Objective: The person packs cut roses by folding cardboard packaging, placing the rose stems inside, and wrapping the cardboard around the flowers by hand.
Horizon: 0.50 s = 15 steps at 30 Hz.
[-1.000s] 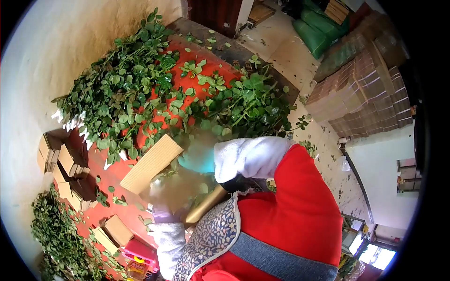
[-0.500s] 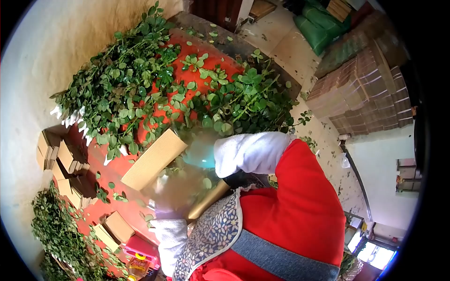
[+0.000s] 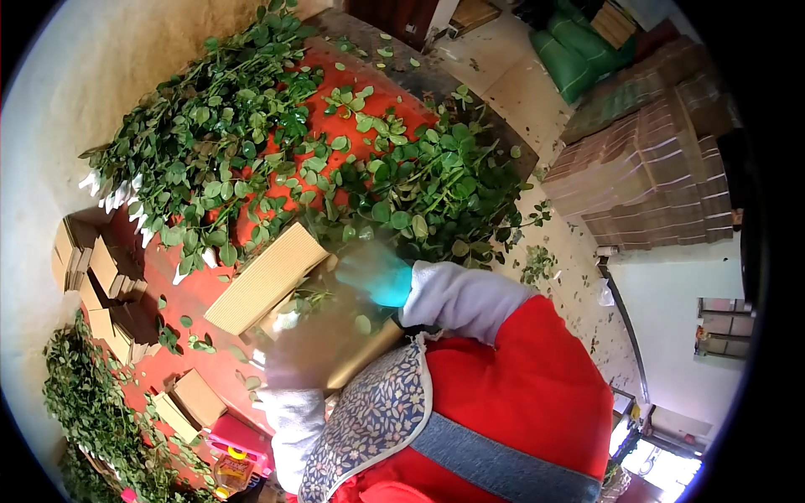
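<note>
Teal-gloved right hand (image 3: 377,275) seen beside corrugated cardboard sheet (image 3: 268,277); left hand (image 3: 292,369) toward red worktop's (image 3: 183,300) near edge; fingers blurred, state can't be told.

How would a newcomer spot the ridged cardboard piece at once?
Find the red table beside the wall, then the big heap of leafy stems on it. Between that heap and the person's blurred hands is the ridged cardboard piece, long and tan. Its fine ridges and greater length set it apart from the small folded cardboard pieces.
</note>
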Available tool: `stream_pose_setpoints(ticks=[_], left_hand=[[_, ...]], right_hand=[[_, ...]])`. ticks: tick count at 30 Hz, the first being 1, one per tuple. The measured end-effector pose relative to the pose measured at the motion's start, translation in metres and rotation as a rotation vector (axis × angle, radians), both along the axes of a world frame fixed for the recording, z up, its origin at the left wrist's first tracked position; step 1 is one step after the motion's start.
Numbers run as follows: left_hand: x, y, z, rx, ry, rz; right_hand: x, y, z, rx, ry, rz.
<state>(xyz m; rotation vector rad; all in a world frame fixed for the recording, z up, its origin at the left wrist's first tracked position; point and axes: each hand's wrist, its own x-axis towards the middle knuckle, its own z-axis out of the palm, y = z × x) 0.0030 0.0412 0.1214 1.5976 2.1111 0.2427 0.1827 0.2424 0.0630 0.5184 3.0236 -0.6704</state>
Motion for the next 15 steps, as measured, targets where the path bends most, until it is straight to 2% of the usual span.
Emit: stream_pose_setpoints(ticks=[1,2,3,6,7,9,10,11,12,14,15], left_hand=[[-0.018,-0.031,-0.045,0.215,0.005,-0.045],[-0.012,-0.022,-0.03,0.161,-0.006,-0.037],[-0.007,-0.013,-0.016,0.106,-0.014,-0.028],[-0.017,-0.026,-0.038,0.17,-0.004,-0.027],[-0.018,-0.027,-0.039,0.17,0.01,-0.057],[-0.014,-0.028,-0.028,0.159,-0.015,-0.012],[-0.012,-0.023,-0.024,0.151,-0.047,0.011],[-0.011,-0.024,-0.029,0.186,-0.047,0.02],[-0.012,-0.025,-0.037,0.105,0.051,-0.005],[-0.017,-0.024,-0.039,0.121,-0.028,0.006],[-0.017,-0.027,-0.043,0.128,0.051,-0.027]], right_hand=[[0.002,0.003,-0.004,0.057,0.189,-0.005],[0.002,0.006,0.001,0.116,0.38,-0.01],[0.008,0.012,0.011,0.125,0.437,-0.014],[0.03,0.046,0.071,0.335,0.538,-0.246],[0.031,0.055,0.1,-0.381,0.87,-0.472],[0.052,0.089,0.114,-1.12,1.123,-0.647],[0.085,0.124,0.098,-0.659,1.127,-0.739],[0.105,0.143,0.108,-0.5,1.154,-0.928],[0.123,0.157,0.118,-0.411,1.193,-1.072],[0.155,0.177,0.142,-0.353,1.303,-1.211],[0.167,0.181,0.155,-0.335,1.351,-1.252]])
